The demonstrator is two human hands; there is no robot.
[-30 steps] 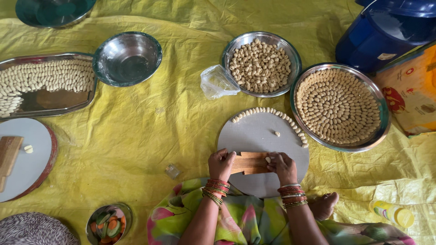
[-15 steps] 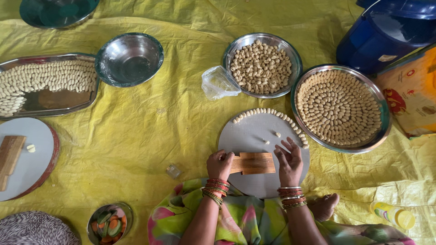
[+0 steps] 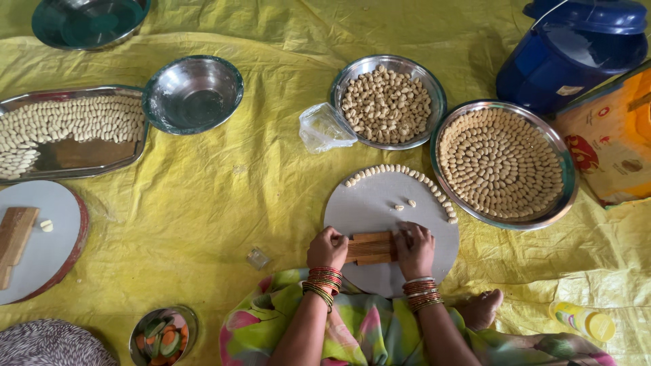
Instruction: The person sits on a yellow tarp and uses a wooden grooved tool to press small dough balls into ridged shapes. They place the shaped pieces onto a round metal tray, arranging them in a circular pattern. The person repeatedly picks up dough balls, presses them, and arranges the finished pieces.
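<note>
Both hands, left hand (image 3: 327,248) and right hand (image 3: 415,248), press curled fingers on the ridged wooden board (image 3: 369,248), beyond which one round tray (image 3: 502,165) sits filled and a bowl of unshaped pieces (image 3: 386,103) remains.

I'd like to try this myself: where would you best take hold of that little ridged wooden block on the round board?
Probably by its two short ends, from above. The wooden block lies flat on the round board, long side across; the left hand and right hand sit at those ends.
</note>
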